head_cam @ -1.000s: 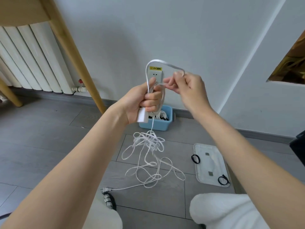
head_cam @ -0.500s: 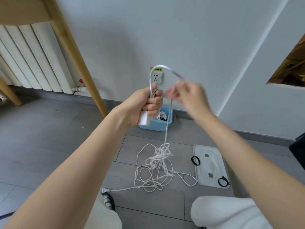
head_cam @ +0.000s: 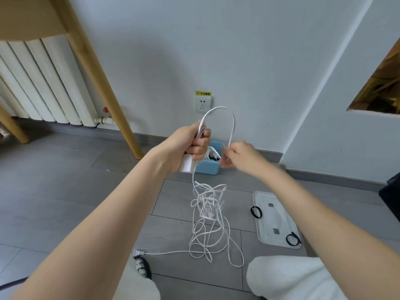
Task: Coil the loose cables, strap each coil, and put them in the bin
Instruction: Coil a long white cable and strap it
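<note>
My left hand (head_cam: 191, 144) is closed around a white power strip and a few loops of its white cable (head_cam: 207, 215). From the fist the cable arches up and over to my right hand (head_cam: 238, 156), which pinches it a little lower and to the right. The remaining cable hangs from my left hand in a tangled bunch down to the floor, ending in a plug (head_cam: 138, 252). Behind my hands sits a blue bin (head_cam: 208, 167) against the wall, with cables inside. Two black straps (head_cam: 256, 212) (head_cam: 292, 239) lie by a white lid (head_cam: 276, 221) on the floor.
A wooden table leg (head_cam: 101, 83) slants down at the left, in front of a white radiator (head_cam: 41, 83). A wall socket (head_cam: 203, 103) is above the bin. My knees in white trousers (head_cam: 287, 278) are at the bottom. A dark object (head_cam: 391, 195) sits at the right edge.
Both hands have dropped lower. My right hand moved down and to the right, drawing the cable arch wider. The tangled bunch has lifted partly off the floor.
</note>
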A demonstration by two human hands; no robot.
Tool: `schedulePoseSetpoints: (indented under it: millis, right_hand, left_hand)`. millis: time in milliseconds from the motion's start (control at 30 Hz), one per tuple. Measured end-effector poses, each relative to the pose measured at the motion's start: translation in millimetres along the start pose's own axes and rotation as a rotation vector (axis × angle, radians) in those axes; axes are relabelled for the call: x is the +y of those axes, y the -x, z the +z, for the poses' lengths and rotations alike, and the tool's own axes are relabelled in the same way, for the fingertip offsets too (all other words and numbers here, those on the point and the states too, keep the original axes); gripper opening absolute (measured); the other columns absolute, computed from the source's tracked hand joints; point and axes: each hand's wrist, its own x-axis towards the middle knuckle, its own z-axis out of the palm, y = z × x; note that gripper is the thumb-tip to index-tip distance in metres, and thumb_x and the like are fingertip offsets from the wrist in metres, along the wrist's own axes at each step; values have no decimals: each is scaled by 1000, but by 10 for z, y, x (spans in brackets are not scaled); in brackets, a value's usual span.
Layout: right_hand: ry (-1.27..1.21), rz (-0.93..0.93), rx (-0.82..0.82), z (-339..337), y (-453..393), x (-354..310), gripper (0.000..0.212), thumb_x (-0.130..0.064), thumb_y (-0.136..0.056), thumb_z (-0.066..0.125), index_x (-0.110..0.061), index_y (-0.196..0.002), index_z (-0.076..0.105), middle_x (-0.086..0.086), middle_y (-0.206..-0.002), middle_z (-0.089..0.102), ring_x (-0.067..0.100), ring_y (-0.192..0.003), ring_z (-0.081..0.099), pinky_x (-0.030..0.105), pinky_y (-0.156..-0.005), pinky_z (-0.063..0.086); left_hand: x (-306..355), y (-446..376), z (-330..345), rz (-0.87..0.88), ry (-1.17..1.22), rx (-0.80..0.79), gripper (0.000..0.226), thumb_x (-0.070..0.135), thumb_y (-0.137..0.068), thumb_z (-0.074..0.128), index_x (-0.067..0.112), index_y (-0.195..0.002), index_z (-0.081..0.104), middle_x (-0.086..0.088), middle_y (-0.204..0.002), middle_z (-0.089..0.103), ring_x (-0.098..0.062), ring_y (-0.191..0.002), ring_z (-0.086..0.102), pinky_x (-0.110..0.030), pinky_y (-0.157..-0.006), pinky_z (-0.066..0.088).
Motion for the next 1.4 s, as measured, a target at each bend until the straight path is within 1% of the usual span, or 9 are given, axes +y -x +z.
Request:
schedulePoseSetpoints:
  millis: [167,333,500,633,800,933,1100,1233,1400]
  right_hand:
    - [-554,-492,440,-312,-25,-524,33,-10,-97,38,-12,-67,51,4,-74,64,15,-79,70,36,-82,56]
    - [85,-54,12,64,51,-102,39,-17,-100,38,-10,-67,56,18,-89,70,13,-80,70,20,-77,48]
    - [-423,-384,470,-254,-49,-414,37,-10,-98,37,-12,-63,48,9,-77,66,22,-77,71,30,-78,56]
    - [-79,-32,132,38,-34,-59,40,-17,-99,39,-11,-64,57,12,-78,67,29,-81,69,45,-88,52]
    - [-368,-404,433,-203,-73,-375,37,-13,-98,37,-17,-63,50,-2,-73,64,26,-83,70,35,-83,54]
    - [191,-57,-103,87,70,-88,40,-20,-100,38,-3,-72,62,13,-82,70,27,-81,69,26,-81,49]
    - [-428,-411,391,-235,32,-435,38,-12,-99,37,-16,-64,50,9,-76,66,22,-74,71,32,-75,56]
    - [331,13,-98,101,18,40,38,-21,-97,41,-4,-76,68,14,-88,71,26,-78,64,27,-72,48]
    - [-372,-86,11,-234,5,-218,31,-24,-94,52,-13,-65,58,-7,-56,57,15,-62,47,19,-71,43]
  left_hand:
    - [62,-18,-38,20,33,4,41,37,-104,23,18,-69,36,10,-41,23,-3,-29,19,-15,-30,22]
    - [-18,-31,-33,-3,-46,40,41,36,-103,25,18,-69,38,9,-44,23,-5,-31,19,-14,-32,23]
    - [28,-52,-37,-10,-26,70,42,37,-104,24,17,-68,37,10,-40,24,-4,-27,19,-14,-30,21]
    - [-50,-55,-10,-28,-89,86,43,36,-104,24,17,-68,37,9,-42,22,-4,-29,18,-14,-31,21]
    - [-18,-60,-41,-23,-67,99,42,36,-104,25,17,-69,38,9,-42,25,-4,-30,19,-14,-31,22]
    - [-78,-40,-9,-32,-143,106,43,35,-104,25,16,-68,39,8,-43,25,-5,-32,19,-14,-32,23]
    - [32,-50,-70,-16,-9,103,42,38,-103,24,17,-69,38,10,-39,25,-4,-27,19,-13,-30,22]
    - [-70,-37,-77,-50,-137,114,42,37,-103,26,16,-69,40,8,-43,25,-5,-31,19,-14,-32,23]
    - [-51,5,-121,-77,-174,121,42,38,-102,29,16,-70,43,8,-45,24,-6,-31,19,-15,-34,23]
